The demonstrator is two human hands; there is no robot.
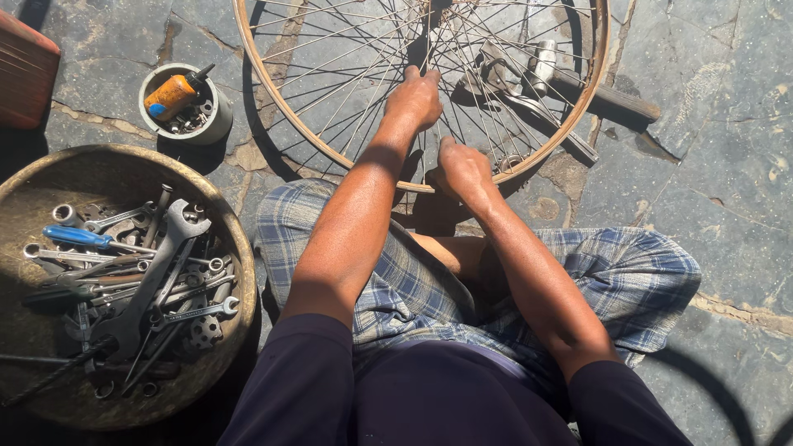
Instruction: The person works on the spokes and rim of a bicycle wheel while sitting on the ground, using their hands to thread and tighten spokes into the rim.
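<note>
spanners in round bowl (235, 248); small pot (216, 124), maybe oil bottle (172, 97)

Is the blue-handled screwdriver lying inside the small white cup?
No, the blue-handled screwdriver lies among wrenches in the big round bowl; the small cup holds an orange-handled tool.

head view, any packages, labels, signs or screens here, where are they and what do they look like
No signs, screens or readable labels.
Orange bottle: dark cap, lying tilted in the small round cup, upper left, beside the wheel rim.
</note>
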